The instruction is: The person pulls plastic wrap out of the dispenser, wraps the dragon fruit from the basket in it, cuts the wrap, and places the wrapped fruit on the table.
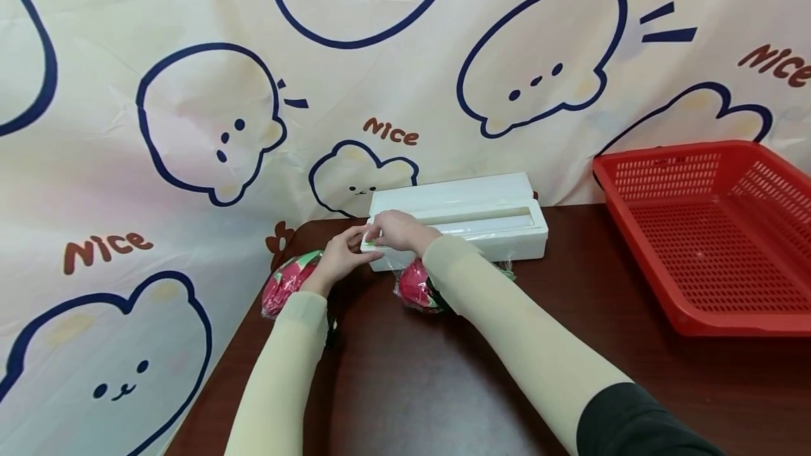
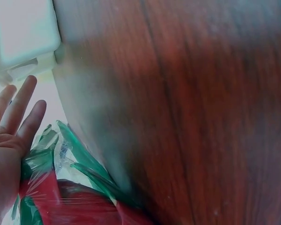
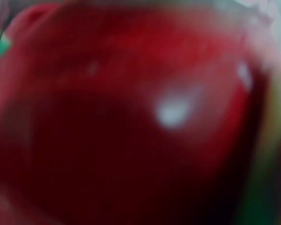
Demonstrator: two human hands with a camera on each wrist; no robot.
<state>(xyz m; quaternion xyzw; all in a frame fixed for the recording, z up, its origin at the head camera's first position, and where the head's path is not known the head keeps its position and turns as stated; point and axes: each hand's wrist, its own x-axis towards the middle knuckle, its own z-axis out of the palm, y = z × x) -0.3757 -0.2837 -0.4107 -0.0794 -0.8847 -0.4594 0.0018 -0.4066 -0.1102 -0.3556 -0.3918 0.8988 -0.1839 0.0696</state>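
Note:
A long white cling film box [image 1: 456, 248] stands at the back of the table with its lid raised, showing the film roll [image 1: 500, 222] inside. At its front left corner my right hand [image 1: 403, 231] pinches a small green film cutter [image 1: 371, 242], mostly covered by the fingers. My left hand [image 1: 342, 259] is at the same corner; its fingers [image 2: 19, 105] look straight and spread in the left wrist view. Beside the left wrist lies a film-wrapped dragon fruit [image 1: 288, 286]. Another wrapped dragon fruit [image 1: 415, 287] sits under my right forearm and fills the blurred right wrist view.
A red plastic basket [image 1: 716, 266] with perforated walls stands on the right side of the dark wooden table [image 1: 443, 378]. Behind the table hangs a pale cloth [image 1: 380, 83] printed with cartoon bears; it also runs along the left edge.

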